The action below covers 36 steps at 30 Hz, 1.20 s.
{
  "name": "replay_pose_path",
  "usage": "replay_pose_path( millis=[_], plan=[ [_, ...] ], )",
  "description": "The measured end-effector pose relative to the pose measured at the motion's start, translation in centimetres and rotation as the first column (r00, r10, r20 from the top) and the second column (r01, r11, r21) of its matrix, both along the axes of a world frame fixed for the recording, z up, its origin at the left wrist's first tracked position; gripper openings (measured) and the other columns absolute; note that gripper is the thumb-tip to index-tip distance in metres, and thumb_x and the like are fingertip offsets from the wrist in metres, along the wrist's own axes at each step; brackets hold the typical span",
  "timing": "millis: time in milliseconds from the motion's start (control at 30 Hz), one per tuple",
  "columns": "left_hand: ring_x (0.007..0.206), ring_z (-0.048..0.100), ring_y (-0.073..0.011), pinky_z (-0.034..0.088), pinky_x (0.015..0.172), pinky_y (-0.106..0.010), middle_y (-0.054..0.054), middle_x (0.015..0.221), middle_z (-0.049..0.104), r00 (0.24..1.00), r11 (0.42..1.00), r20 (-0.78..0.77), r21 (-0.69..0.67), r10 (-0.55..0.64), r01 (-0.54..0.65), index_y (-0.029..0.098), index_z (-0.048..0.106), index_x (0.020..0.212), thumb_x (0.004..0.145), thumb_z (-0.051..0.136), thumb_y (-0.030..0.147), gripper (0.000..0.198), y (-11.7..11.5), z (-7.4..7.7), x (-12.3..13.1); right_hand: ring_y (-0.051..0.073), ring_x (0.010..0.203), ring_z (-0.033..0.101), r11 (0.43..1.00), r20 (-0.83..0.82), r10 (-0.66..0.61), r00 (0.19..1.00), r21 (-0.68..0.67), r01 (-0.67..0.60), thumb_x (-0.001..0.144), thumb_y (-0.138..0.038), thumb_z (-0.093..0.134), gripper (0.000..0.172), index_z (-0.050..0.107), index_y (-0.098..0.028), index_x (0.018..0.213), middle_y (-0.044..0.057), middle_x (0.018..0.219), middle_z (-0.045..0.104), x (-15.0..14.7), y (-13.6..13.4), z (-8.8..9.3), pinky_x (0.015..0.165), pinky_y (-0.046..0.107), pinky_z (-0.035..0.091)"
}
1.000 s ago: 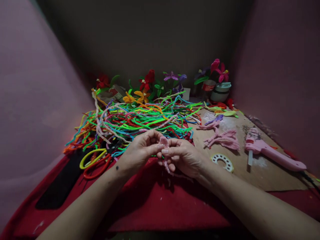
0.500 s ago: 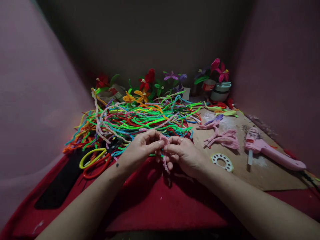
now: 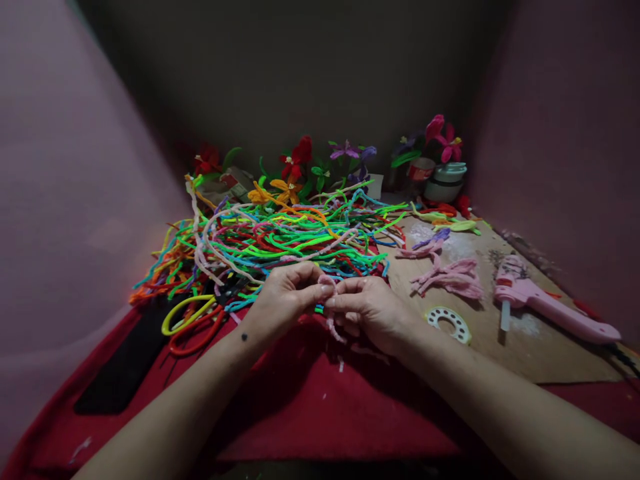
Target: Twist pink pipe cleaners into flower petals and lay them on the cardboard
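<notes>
Between my two hands, over the front of the red cloth (image 3: 320, 413), is a pink pipe cleaner (image 3: 329, 281) bent into a small loop, its tail hanging down. My left hand (image 3: 295, 288) pinches the loop's left side between thumb and finger. My right hand (image 3: 364, 303) is closed on its right side, with the fingertips of both hands nearly touching. Just behind them lies a wide tangle of coloured pipe cleaners (image 3: 300, 233). Pink bent pieces (image 3: 453, 279) rest on a brown board (image 3: 500, 357) to the right.
A pink glue gun (image 3: 555, 310) and a white ring with holes (image 3: 449, 325) are on the board. Scissors with yellow and red handles (image 3: 197, 340) and a black flat object (image 3: 123, 363) lie left. Pipe-cleaner flowers (image 3: 295, 160) and a lidded jar (image 3: 447, 181) stand behind.
The pink loop now shows more openly between my fingertips, and its tail curves to the right. My right-hand fingers have curled in. The whole view has shifted slightly.
</notes>
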<state>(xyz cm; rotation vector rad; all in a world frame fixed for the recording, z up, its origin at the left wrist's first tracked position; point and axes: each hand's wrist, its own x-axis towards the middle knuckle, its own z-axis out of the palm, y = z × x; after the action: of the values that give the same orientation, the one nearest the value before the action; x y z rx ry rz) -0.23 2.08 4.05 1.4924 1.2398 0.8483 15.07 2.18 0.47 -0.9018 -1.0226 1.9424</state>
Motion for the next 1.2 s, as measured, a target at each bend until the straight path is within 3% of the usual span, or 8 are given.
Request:
replay_pose_path(
  millis=[133, 367, 700, 767, 867, 1000, 1100, 1200],
  plan=[
    [0.048, 0.042, -0.0047, 0.03, 0.043, -0.018, 0.004, 0.066, 0.051, 0.996, 0.999, 0.085, -0.05, -0.015, 0.02, 0.015, 0.054, 0.079, 0.075, 0.061, 0.036, 0.022, 0.2, -0.2, 0.0, 0.001, 0.035, 0.03, 0.989, -0.12, -0.149, 0.981, -0.018, 0.148, 0.062, -0.022, 0.071, 0.018, 0.057, -0.013, 0.068, -0.008, 0.046, 0.042, 0.0, 0.2, 0.1, 0.033, 0.015, 0.021],
    [0.058, 0.052, -0.0081, 0.04, 0.052, -0.019, 0.001, 0.068, 0.056, 0.995, 0.991, 0.094, -0.125, -0.042, 0.054, 0.013, 0.056, 0.074, 0.069, 0.065, 0.026, 0.017, -0.2, -0.3, 1.1, 0.004, 0.04, 0.038, 0.973, -0.242, -0.227, 0.943, -0.103, 0.207, 0.055, -0.013, 0.069, 0.019, 0.055, -0.014, 0.067, -0.005, 0.057, 0.05, -0.1, 0.4, 0.6, 0.029, 0.015, 0.027],
    [0.054, 0.05, -0.0082, 0.039, 0.05, -0.02, 0.001, 0.066, 0.057, 0.983, 0.992, -0.183, 0.126, 0.001, 0.022, 0.015, 0.054, 0.071, 0.078, 0.054, 0.034, 0.021, -0.3, -0.8, 1.3, 0.007, 0.038, 0.047, 0.984, -0.164, -0.173, 0.971, 0.021, 0.179, 0.062, -0.019, 0.062, 0.009, 0.056, -0.012, 0.061, -0.003, 0.05, 0.051, -0.1, 0.4, 0.7, 0.036, 0.019, 0.043],
    [0.057, 0.051, -0.0096, 0.039, 0.055, -0.021, 0.001, 0.066, 0.057, 0.932, 0.954, -0.355, 0.299, 0.076, 0.036, 0.016, 0.054, 0.07, 0.08, 0.051, 0.031, 0.018, -0.5, -1.3, 1.3, 0.008, 0.039, 0.05, 0.981, -0.139, -0.184, 0.973, 0.032, 0.19, 0.062, -0.02, 0.064, 0.01, 0.057, -0.012, 0.064, -0.002, 0.053, 0.053, -0.2, 0.4, 0.5, 0.037, 0.019, 0.044],
    [0.061, 0.052, -0.0126, 0.036, 0.057, -0.024, -0.002, 0.069, 0.059, 0.755, 0.847, -0.621, 0.501, 0.211, 0.176, 0.016, 0.056, 0.075, 0.083, 0.044, 0.028, 0.018, -0.9, -2.1, 1.2, 0.008, 0.042, 0.052, 0.972, -0.097, -0.22, 0.971, 0.057, 0.226, 0.062, -0.021, 0.065, 0.012, 0.057, -0.012, 0.066, -0.002, 0.057, 0.055, -0.3, 0.3, -0.1, 0.04, 0.02, 0.045],
    [0.064, 0.054, -0.0157, 0.034, 0.057, -0.026, -0.006, 0.072, 0.059, 0.566, 0.764, -0.772, 0.542, 0.289, 0.349, 0.016, 0.057, 0.079, 0.088, 0.034, 0.03, 0.028, -1.2, -2.7, 1.3, 0.008, 0.042, 0.051, 0.965, -0.058, -0.244, 0.968, 0.087, 0.248, 0.065, -0.022, 0.063, 0.011, 0.057, -0.013, 0.067, -0.002, 0.056, 0.054, -0.5, 0.2, -0.7, 0.041, 0.02, 0.046],
    [0.064, 0.054, -0.0154, 0.034, 0.058, -0.025, -0.005, 0.07, 0.059, 0.594, 0.778, -0.754, 0.542, 0.282, 0.318, 0.017, 0.057, 0.077, 0.087, 0.035, 0.031, 0.028, -1.3, -2.8, 1.5, 0.007, 0.042, 0.05, 0.963, -0.057, -0.251, 0.966, 0.087, 0.255, 0.065, -0.021, 0.063, 0.01, 0.057, -0.013, 0.067, -0.003, 0.055, 0.053, -0.6, 0.2, -0.7, 0.041, 0.021, 0.046],
    [0.058, 0.051, -0.0125, 0.034, 0.056, -0.023, -0.002, 0.064, 0.058, 0.723, 0.84, -0.642, 0.517, 0.255, 0.163, 0.017, 0.057, 0.071, 0.084, 0.04, 0.029, 0.025, -1.3, -2.5, 1.6, 0.007, 0.041, 0.049, 0.966, -0.072, -0.236, 0.969, 0.092, 0.242, 0.064, -0.023, 0.065, 0.012, 0.058, -0.013, 0.067, -0.002, 0.056, 0.054, -0.6, 0.1, -0.6, 0.04, 0.021, 0.044]
  ],
)
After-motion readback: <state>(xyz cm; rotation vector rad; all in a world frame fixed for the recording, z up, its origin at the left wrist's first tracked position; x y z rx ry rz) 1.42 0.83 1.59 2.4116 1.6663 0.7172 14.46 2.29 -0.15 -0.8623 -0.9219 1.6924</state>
